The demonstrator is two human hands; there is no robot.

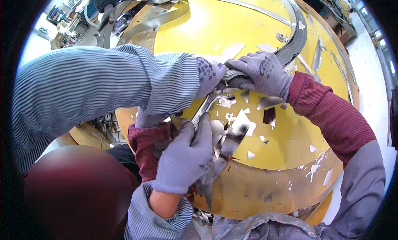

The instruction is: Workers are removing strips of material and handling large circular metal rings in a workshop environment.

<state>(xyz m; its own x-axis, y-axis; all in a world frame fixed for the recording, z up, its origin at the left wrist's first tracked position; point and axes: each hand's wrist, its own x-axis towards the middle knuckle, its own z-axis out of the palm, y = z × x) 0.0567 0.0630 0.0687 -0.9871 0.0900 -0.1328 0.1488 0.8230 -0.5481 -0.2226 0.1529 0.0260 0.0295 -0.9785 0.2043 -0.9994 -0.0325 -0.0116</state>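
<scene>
My right hand (262,72), in a grey glove with a maroon sleeve, is closed on the end of a grey metal strip (295,41) that curves over a big yellow dome (232,28). My left hand (145,119) is mostly hidden under a co-worker's striped sleeve (103,82); only a grey glove cuff and a maroon sleeve show. The co-worker's one gloved hand (209,76) presses against mine at the strip. Their other gloved hand (186,157) grips a shiny metal tool (205,107) that points up toward the strip's end.
Torn silvery foil scraps (238,126) lie scattered over the dome below the hands. More curved metal bands (153,16) lie at the top left, where another person's gloved hand (108,12) rests. A bolt fitting (282,36) sits on the dome. White floor (373,74) lies to the right.
</scene>
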